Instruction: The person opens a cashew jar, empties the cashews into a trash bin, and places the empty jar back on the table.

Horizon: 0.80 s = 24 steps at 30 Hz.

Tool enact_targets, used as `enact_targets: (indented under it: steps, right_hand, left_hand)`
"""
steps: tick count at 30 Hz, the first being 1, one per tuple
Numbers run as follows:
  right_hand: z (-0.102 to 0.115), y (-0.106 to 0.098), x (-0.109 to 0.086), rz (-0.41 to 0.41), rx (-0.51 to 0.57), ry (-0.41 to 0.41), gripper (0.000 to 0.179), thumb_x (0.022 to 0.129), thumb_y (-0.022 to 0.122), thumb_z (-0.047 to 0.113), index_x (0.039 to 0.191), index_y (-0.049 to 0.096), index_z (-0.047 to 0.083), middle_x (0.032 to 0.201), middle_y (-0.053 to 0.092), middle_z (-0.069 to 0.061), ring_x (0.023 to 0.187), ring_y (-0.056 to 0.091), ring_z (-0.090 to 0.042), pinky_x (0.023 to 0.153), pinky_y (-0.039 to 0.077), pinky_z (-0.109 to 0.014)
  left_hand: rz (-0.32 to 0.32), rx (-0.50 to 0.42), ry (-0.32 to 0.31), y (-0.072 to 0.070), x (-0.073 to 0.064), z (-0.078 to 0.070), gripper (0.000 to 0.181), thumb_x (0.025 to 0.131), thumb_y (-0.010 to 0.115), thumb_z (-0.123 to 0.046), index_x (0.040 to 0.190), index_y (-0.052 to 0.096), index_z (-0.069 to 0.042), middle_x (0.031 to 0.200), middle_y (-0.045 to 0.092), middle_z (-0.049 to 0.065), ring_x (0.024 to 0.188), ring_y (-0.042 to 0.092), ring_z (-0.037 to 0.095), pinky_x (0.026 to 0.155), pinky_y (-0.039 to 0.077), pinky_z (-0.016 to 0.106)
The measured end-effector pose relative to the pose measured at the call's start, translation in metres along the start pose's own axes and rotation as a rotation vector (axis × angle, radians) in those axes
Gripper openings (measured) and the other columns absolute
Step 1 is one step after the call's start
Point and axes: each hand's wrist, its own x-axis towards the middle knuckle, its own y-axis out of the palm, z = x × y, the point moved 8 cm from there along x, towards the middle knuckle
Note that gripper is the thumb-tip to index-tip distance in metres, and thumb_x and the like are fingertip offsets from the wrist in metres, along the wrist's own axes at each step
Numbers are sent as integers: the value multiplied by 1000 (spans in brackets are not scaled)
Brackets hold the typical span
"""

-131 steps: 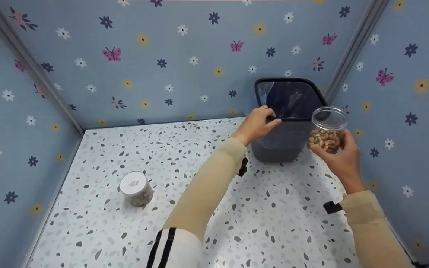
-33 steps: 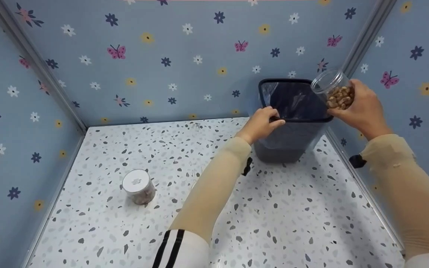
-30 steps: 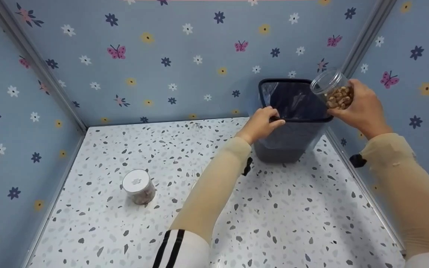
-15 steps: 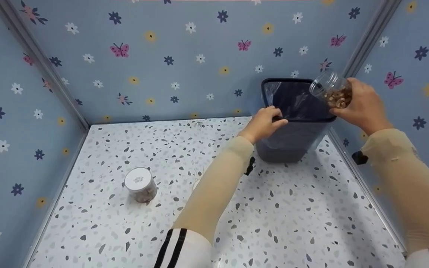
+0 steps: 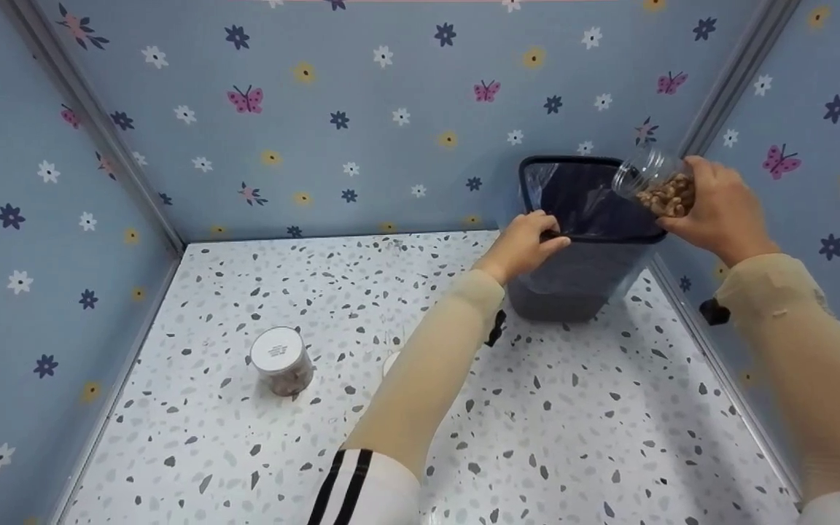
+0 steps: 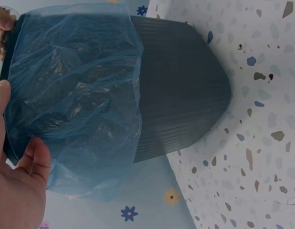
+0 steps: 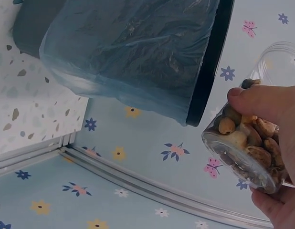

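My left hand [image 5: 524, 244] grips the near rim of a dark trash bin [image 5: 562, 292], fingers curled over its edge. A blue translucent bag [image 6: 85, 90] lines the bin and hangs down over its outside. At the bin's right edge, my right hand [image 5: 722, 211] holds a clear plastic jar [image 5: 639, 171] tipped leftward, its open mouth over the bin. Cashew-like nuts [image 5: 671, 195] lie along the jar's lower side. From the right wrist view, thumb and fingers clasp the jar's body [image 7: 247, 143]. The bottom of the bin's inside is hidden.
A second jar [image 5: 281, 359] with a white top stands upright on the speckled table [image 5: 362, 313] at left. A pale round edge [image 5: 391, 362] shows partly behind the left forearm. Flower-patterned walls [image 5: 362, 146] enclose the back and both sides.
My right hand has raised the jar from beside the bin to above its right rim and tilted it left. The nuts have shifted toward the mouth. The left hand keeps its hold.
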Motion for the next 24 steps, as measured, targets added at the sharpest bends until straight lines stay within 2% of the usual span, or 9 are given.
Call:
enact_targets:
  steps: [6,14,24]
  right_hand:
    - [1,1,-1,-23,-61,-45,98,86,87,18,164,33,-5,156,44,-43,138,43,-65,112,38,-82]
    - [-1,-4,-1,-30,-77,-57,97,83,88,14,161,36,-8,152,46,-44,136,45,-65,113,38,-82]
    - [2,0,2,-49,-102,-88,96,81,90,12,160,38,-9,149,49,-43,133,47,-64,111,41,-81]
  left_hand:
    - [13,9,-19,2,1,2,30,112,59,-40,119,70,-13,118,65,3,105,59,17,98,51,32]
    - [9,9,1,3,2,-4,33,112,60,-41,122,72,-12,120,66,4,107,61,18,100,52,32]
    - [1,29,-10,1,2,0,33,112,60,-41,123,72,-13,121,67,4,108,62,18,101,52,32]
